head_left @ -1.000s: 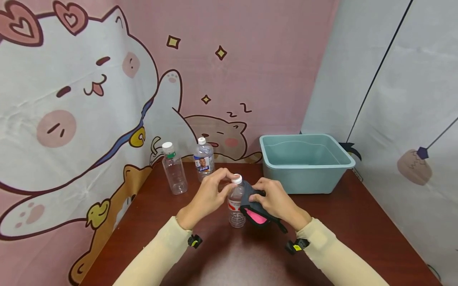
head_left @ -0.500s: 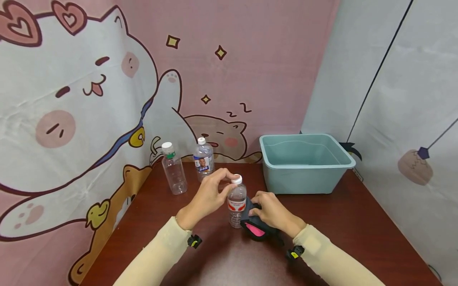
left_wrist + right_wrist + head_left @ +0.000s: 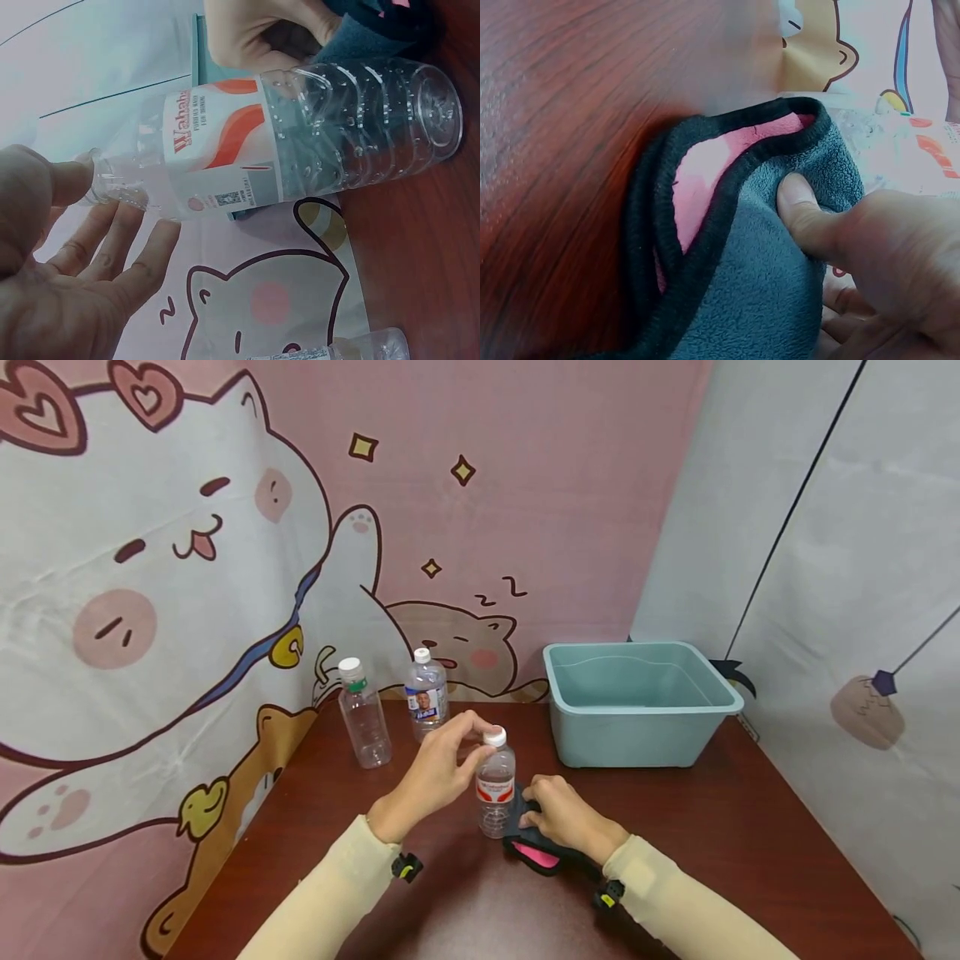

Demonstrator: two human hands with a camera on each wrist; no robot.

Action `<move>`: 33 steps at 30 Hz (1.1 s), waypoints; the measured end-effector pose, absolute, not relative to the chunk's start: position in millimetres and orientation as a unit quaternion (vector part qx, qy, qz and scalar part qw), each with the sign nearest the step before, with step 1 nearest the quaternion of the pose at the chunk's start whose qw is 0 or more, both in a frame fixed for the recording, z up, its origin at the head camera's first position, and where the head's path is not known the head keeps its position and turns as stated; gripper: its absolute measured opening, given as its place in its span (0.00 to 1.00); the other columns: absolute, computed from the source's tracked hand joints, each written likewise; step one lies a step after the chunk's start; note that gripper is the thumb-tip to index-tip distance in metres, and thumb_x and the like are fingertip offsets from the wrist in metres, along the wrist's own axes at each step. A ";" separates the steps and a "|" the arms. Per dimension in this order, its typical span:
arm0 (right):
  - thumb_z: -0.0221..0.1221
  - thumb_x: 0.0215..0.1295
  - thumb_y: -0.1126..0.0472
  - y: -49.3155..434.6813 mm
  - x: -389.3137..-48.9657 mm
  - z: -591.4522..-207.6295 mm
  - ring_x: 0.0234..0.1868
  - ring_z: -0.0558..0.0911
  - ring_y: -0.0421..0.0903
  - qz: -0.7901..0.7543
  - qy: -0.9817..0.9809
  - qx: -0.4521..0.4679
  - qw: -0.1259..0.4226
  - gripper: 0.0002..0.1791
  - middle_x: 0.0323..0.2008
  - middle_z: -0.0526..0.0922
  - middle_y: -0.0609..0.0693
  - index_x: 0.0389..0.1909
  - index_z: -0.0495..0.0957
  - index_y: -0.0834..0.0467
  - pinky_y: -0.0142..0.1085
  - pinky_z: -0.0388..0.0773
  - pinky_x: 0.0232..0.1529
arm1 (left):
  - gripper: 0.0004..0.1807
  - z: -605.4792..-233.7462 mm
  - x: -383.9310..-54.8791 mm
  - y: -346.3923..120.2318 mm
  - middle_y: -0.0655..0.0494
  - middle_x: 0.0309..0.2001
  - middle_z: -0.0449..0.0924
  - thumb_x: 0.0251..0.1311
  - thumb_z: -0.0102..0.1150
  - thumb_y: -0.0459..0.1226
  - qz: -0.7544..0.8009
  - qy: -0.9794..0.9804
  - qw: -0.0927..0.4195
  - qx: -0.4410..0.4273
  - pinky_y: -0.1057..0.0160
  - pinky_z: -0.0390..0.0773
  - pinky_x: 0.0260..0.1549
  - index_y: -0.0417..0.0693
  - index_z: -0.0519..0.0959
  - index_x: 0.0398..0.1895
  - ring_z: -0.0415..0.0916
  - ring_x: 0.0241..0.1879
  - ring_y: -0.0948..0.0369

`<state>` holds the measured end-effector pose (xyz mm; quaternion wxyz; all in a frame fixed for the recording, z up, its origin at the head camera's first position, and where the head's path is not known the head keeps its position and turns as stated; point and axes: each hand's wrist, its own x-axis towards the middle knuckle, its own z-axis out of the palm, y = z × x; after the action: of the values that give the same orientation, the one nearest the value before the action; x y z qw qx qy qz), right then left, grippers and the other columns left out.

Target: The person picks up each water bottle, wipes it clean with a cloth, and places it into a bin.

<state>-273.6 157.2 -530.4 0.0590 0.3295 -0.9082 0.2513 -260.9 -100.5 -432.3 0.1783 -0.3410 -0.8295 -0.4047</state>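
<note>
A transparent plastic bottle (image 3: 495, 789) with a white cap and a red and white label stands upright in the head view. My left hand (image 3: 437, 766) pinches it by the cap, thumb on one side and index finger on top. My right hand (image 3: 572, 820) grips a folded cloth (image 3: 772, 262), dark grey outside, pink inside, with black edging. That cloth lies against the right side of the bottle low down, close over the table. In the right wrist view the thumb (image 3: 799, 206) presses into the grey fabric.
Two more capped plastic bottles stand at the back left, one with a green neck band (image 3: 366, 727), one with a blue label (image 3: 427, 702). A pale teal tub (image 3: 626, 739) sits at the back right. All rest on a dark red-brown table (image 3: 442, 885) before a cartoon-printed curtain.
My right hand has slid the cloth down the bottle's side, from near the neck to near the base, uncovering the label. My left hand stays on the cap.
</note>
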 end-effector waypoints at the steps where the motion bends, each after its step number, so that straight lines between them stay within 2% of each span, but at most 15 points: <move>1: 0.84 0.64 0.68 156.8 -273.3 -530.6 0.32 0.76 0.37 0.251 -0.909 0.329 0.060 0.07 0.31 0.83 0.47 0.39 0.95 0.63 0.30 0.76 0.32 | 0.16 -432.3 -261.0 -101.0 0.49 0.59 0.91 0.78 0.74 0.30 -0.403 -0.830 0.179 -0.342 0.52 0.94 0.63 0.46 0.83 0.63 0.93 0.62 0.53; 9: 0.84 0.64 0.68 156.0 -272.2 -529.6 0.32 0.78 0.39 0.252 -0.910 0.325 0.052 0.07 0.31 0.84 0.49 0.39 0.95 0.64 0.31 0.76 0.32 | 0.22 -433.4 -261.5 -103.0 0.49 0.61 0.92 0.80 0.72 0.31 -0.404 -0.835 0.165 -0.337 0.51 0.94 0.63 0.45 0.83 0.72 0.92 0.63 0.53; 15: 0.84 0.65 0.68 156.7 -275.7 -529.6 0.32 0.74 0.36 0.271 -0.907 0.319 0.047 0.06 0.31 0.84 0.45 0.38 0.96 0.61 0.30 0.74 0.33 | 0.21 -431.1 -260.5 -103.7 0.48 0.63 0.90 0.79 0.73 0.31 -0.397 -0.840 0.164 -0.332 0.50 0.94 0.64 0.44 0.83 0.71 0.92 0.63 0.52; 23: 0.83 0.66 0.67 162.9 -273.5 -526.2 0.36 0.80 0.34 0.309 -0.897 0.308 0.075 0.09 0.35 0.88 0.45 0.45 0.97 0.61 0.29 0.81 0.37 | 0.20 -430.7 -260.0 -103.2 0.49 0.63 0.91 0.80 0.73 0.32 -0.382 -0.847 0.164 -0.331 0.49 0.93 0.64 0.47 0.83 0.70 0.92 0.62 0.52; 28: 0.82 0.68 0.66 163.5 -270.3 -507.8 0.39 0.83 0.36 0.331 -0.895 0.285 0.092 0.13 0.39 0.90 0.46 0.51 0.97 0.61 0.31 0.85 0.41 | 0.21 -430.6 -261.7 -103.7 0.49 0.63 0.90 0.80 0.73 0.33 -0.383 -0.849 0.158 -0.328 0.49 0.93 0.65 0.47 0.83 0.71 0.91 0.63 0.53; 33: 0.82 0.69 0.66 162.6 -269.1 -487.5 0.41 0.84 0.38 0.338 -0.893 0.277 0.102 0.14 0.41 0.91 0.46 0.53 0.97 0.61 0.33 0.86 0.44 | 0.21 -430.0 -262.4 -104.2 0.49 0.63 0.90 0.80 0.72 0.32 -0.387 -0.848 0.151 -0.330 0.49 0.93 0.65 0.46 0.83 0.71 0.92 0.64 0.52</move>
<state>-269.1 162.6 -487.5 0.1023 0.2774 -0.8935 0.3380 -262.4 -104.2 -430.0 0.1511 -0.3301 -0.8478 -0.3866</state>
